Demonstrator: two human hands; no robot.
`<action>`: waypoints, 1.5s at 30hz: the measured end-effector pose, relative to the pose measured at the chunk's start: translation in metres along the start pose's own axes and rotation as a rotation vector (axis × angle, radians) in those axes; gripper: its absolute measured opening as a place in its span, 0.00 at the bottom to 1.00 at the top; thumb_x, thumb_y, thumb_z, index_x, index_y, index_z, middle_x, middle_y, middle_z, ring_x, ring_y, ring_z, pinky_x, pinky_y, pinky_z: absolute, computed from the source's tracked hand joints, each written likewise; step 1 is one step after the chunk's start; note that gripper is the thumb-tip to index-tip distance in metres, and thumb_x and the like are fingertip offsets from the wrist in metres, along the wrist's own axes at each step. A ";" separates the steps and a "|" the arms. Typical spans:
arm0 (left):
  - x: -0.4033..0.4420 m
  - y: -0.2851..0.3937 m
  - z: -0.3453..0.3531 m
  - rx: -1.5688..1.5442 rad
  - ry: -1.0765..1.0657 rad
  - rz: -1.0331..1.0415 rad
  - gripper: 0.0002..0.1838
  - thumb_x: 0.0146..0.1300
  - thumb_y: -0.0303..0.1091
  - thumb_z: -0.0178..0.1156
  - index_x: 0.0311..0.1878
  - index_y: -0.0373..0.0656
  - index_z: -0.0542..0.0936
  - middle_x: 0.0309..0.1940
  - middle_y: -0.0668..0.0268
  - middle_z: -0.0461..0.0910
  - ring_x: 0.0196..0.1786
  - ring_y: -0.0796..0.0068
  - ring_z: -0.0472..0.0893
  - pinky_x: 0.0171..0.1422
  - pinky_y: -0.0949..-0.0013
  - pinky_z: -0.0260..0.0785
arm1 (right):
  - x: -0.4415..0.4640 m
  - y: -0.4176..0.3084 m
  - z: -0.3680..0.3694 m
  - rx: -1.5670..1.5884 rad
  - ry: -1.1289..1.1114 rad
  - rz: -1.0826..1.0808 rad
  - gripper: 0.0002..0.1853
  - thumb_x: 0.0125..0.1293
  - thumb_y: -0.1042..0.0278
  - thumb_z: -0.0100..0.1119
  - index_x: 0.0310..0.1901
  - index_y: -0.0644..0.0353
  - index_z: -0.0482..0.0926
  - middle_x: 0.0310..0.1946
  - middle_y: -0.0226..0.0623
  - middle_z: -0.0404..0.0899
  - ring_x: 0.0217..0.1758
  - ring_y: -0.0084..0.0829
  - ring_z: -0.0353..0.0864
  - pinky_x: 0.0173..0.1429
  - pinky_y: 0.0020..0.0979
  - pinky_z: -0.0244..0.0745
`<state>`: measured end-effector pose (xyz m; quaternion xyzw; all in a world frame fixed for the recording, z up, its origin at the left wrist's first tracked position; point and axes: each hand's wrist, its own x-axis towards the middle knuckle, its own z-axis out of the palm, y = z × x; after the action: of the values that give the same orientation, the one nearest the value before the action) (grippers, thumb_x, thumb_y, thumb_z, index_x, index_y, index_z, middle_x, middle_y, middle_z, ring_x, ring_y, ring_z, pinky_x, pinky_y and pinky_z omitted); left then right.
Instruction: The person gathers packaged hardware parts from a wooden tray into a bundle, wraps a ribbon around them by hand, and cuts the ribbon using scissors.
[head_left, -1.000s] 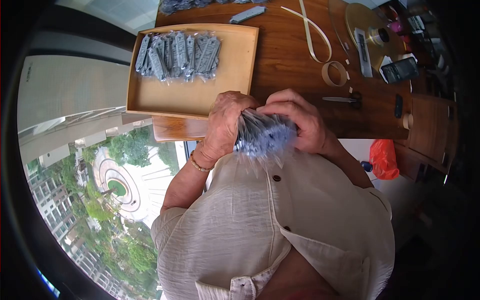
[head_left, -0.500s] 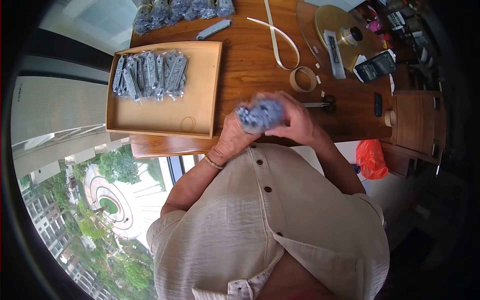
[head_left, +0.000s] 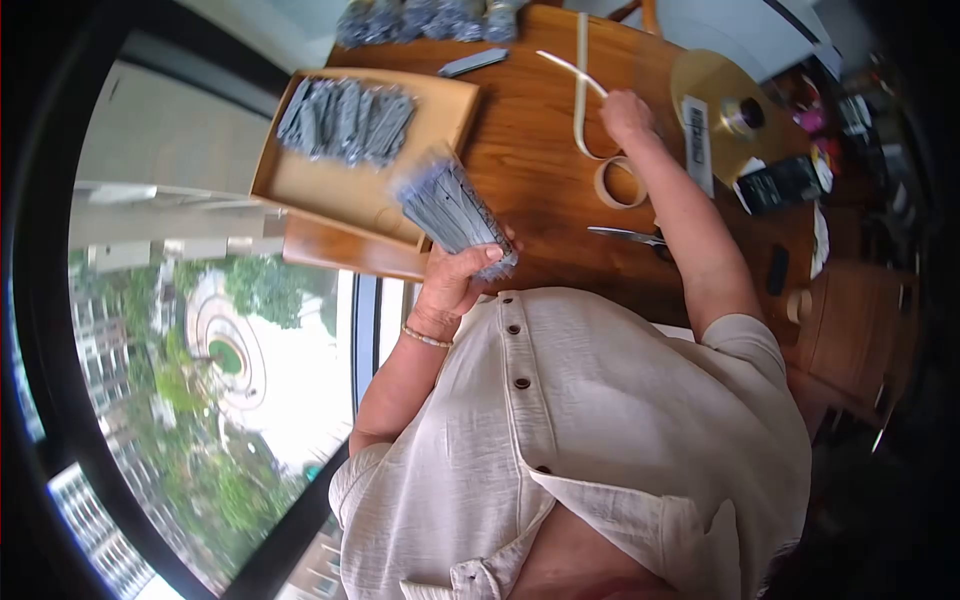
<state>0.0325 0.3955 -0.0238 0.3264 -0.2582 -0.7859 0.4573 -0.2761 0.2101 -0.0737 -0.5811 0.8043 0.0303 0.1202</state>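
Observation:
Wrapped round the lower end of a bundle of thin grey pieces in clear plastic [head_left: 445, 205] is my left hand [head_left: 462, 272], close to the tray's near right corner. The bundle is tilted, its top leaning toward the tray. My right hand [head_left: 628, 115] is stretched out over the table beside the end of a pale cream strip [head_left: 581, 100]; its fingers are bent and their tips are hidden. More grey packets [head_left: 345, 120] lie in the wooden tray [head_left: 455, 115]. A tape ring [head_left: 620, 183] is below my right hand.
Several wrapped bundles [head_left: 430, 20] line the far edge, near a lone grey packet [head_left: 474, 62]. Scissors [head_left: 625, 235] lie near the right forearm. Farther right are a round board [head_left: 700, 75], a labelled packet [head_left: 697, 145], a phone [head_left: 778, 185] and a dark object [head_left: 778, 270]. A window is at left.
My right hand has left the bundle and reached out to the cream strip. The bundle, still in my left hand, is now tilted up toward the tray. The view has shifted.

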 end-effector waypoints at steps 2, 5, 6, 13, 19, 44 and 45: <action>-0.006 0.002 -0.004 -0.072 -0.005 0.058 0.26 0.45 0.32 0.71 0.49 0.40 0.73 0.38 0.59 0.77 0.44 0.57 0.80 0.55 0.55 0.73 | 0.012 0.002 0.014 0.000 0.062 0.047 0.18 0.71 0.65 0.42 0.50 0.58 0.83 0.52 0.49 0.82 0.57 0.47 0.81 0.60 0.48 0.76; -0.011 0.002 -0.014 -0.132 0.012 0.079 0.26 0.45 0.32 0.71 0.50 0.41 0.73 0.39 0.60 0.77 0.44 0.59 0.80 0.58 0.51 0.72 | 0.015 0.008 0.019 0.029 0.169 -0.038 0.17 0.70 0.66 0.43 0.47 0.60 0.83 0.50 0.47 0.83 0.53 0.50 0.82 0.54 0.49 0.77; -0.011 0.004 -0.016 -0.134 0.008 0.086 0.27 0.45 0.32 0.71 0.50 0.41 0.73 0.39 0.60 0.77 0.44 0.59 0.80 0.59 0.50 0.72 | 0.011 0.003 0.013 0.059 0.200 -0.155 0.14 0.69 0.67 0.47 0.44 0.60 0.83 0.46 0.47 0.84 0.50 0.50 0.83 0.51 0.48 0.78; 0.004 0.014 -0.014 0.000 -0.024 0.056 0.32 0.45 0.31 0.70 0.57 0.38 0.71 0.39 0.58 0.78 0.43 0.59 0.81 0.55 0.55 0.74 | -0.106 -0.068 -0.053 0.798 -0.166 -0.609 0.03 0.64 0.75 0.58 0.33 0.61 0.75 0.25 0.36 0.79 0.25 0.26 0.82 0.29 0.30 0.71; 0.016 0.035 0.003 0.034 -0.161 0.000 0.27 0.47 0.22 0.71 0.53 0.38 0.75 0.42 0.61 0.82 0.43 0.66 0.82 0.51 0.63 0.76 | -0.148 -0.085 -0.055 0.659 -0.306 -0.741 0.04 0.59 0.76 0.57 0.34 0.68 0.77 0.22 0.45 0.79 0.22 0.33 0.81 0.29 0.34 0.73; 0.091 0.087 -0.003 1.184 -0.032 0.223 0.22 0.49 0.31 0.72 0.46 0.35 0.75 0.30 0.59 0.82 0.35 0.68 0.83 0.41 0.64 0.76 | -0.164 -0.051 -0.076 0.220 0.016 -0.796 0.10 0.65 0.66 0.57 0.30 0.62 0.78 0.26 0.48 0.81 0.33 0.50 0.84 0.37 0.47 0.78; 0.098 0.087 -0.004 1.400 0.008 0.313 0.21 0.50 0.33 0.71 0.44 0.35 0.74 0.30 0.57 0.83 0.35 0.63 0.83 0.41 0.62 0.76 | -0.173 -0.054 -0.079 0.156 0.015 -0.833 0.10 0.65 0.66 0.57 0.29 0.61 0.78 0.25 0.46 0.81 0.32 0.48 0.84 0.36 0.47 0.79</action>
<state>0.0472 0.2694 0.0075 0.5051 -0.7439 -0.3601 0.2487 -0.1868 0.3381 0.0477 -0.8458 0.5016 -0.0862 0.1600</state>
